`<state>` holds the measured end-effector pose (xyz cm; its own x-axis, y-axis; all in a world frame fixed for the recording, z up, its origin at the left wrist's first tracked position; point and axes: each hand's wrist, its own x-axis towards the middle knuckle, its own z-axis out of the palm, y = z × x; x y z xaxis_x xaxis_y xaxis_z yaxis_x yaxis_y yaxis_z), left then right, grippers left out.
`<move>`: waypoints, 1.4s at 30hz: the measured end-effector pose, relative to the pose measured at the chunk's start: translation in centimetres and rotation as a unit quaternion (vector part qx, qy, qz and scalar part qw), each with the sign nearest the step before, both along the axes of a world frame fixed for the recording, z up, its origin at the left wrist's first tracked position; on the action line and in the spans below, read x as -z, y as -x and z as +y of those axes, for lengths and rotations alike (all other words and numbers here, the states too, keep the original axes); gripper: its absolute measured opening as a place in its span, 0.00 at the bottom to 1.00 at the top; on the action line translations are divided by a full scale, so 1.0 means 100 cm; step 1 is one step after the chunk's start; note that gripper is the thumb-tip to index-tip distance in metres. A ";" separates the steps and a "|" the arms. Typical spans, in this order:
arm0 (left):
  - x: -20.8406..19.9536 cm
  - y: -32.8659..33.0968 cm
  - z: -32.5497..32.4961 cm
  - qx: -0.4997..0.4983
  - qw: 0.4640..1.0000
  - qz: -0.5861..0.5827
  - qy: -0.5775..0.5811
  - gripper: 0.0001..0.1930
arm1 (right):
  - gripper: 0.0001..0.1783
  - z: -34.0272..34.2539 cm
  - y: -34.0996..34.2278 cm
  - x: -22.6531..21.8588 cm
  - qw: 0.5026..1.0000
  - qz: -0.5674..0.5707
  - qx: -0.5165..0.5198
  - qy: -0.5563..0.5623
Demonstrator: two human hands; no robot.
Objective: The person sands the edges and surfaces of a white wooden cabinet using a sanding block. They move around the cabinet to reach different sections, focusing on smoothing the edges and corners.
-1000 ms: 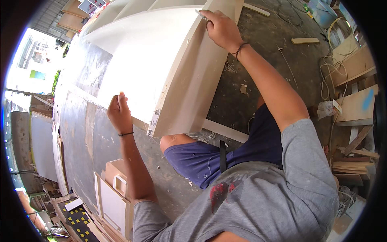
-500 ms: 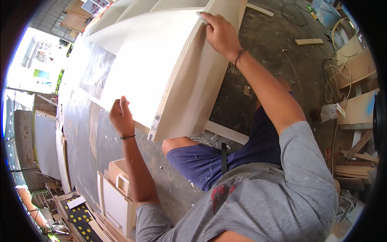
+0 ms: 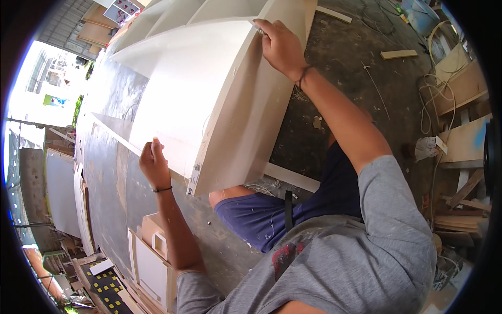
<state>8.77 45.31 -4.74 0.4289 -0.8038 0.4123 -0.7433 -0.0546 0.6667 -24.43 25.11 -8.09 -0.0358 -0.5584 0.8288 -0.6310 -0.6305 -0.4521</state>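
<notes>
A large white wooden cabinet [image 3: 180,78] with shelf-like dividers lies tilted in front of me, its near board [image 3: 246,120] facing my knees. My left hand [image 3: 154,165] is closed on the lower left edge of it, the thumb on the inner side. At the upper end of the near board, my right hand [image 3: 283,49] is closed with its fingertips at the edge. A small pale grey piece [image 3: 259,30] shows between those fingers; its kind is too small to make out. Part of the edge is hidden behind the right fingers.
A narrow white strip [image 3: 293,177] lies on the grey floor beside my leg. Wood offcuts [image 3: 399,54], cords and a blue bucket [image 3: 422,18] are at the far right. Boards are stacked along the right side. White panels [image 3: 149,272] stand at lower left.
The cabinet's near lower corner has come slightly down and toward me, and my left hand has moved down with it. My right hand has shifted slightly left and down along the edge.
</notes>
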 end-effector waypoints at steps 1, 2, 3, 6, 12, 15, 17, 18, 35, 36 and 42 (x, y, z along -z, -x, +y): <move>0.000 -0.001 0.000 -0.001 1.000 -0.002 0.000 0.20 | 0.21 0.003 -0.002 0.003 1.000 0.021 -0.009 0.000; 0.000 -0.002 0.002 -0.004 1.000 -0.003 -0.001 0.20 | 0.21 0.014 -0.007 0.005 0.999 0.043 -0.019 0.000; 0.001 -0.003 0.004 -0.009 1.000 -0.004 -0.001 0.20 | 0.21 0.028 -0.014 0.007 0.997 0.064 -0.032 0.001; 0.000 -0.008 0.011 -0.024 1.000 0.004 -0.008 0.20 | 0.26 0.130 -0.057 0.012 0.968 0.068 -0.234 0.064; 0.001 -0.010 0.016 -0.023 0.999 -0.008 -0.033 0.20 | 0.21 0.070 -0.032 0.004 0.985 -0.111 -0.107 -0.076; -0.003 -0.004 0.011 -0.020 0.999 -0.018 -0.017 0.20 | 0.21 0.001 -0.001 0.013 0.997 -0.057 -0.035 -0.036; -0.001 -0.003 0.004 -0.021 0.999 -0.020 -0.019 0.20 | 0.22 -0.013 0.008 0.017 0.998 -0.033 -0.040 -0.047; 0.000 -0.005 0.004 -0.025 0.999 -0.023 -0.021 0.20 | 0.18 0.000 0.003 0.018 0.998 0.007 -0.062 0.031; -0.001 -0.008 0.006 -0.023 0.999 0.011 -0.035 0.20 | 0.25 -0.003 0.007 -0.008 0.974 0.185 -0.129 -0.004; 0.001 -0.011 0.006 -0.021 0.999 0.011 -0.036 0.20 | 0.26 0.026 -0.004 -0.002 0.957 0.214 -0.192 0.030; -0.004 -0.008 0.008 -0.039 0.998 -0.022 -0.043 0.20 | 0.25 -0.033 0.019 -0.043 0.963 0.208 -0.128 -0.112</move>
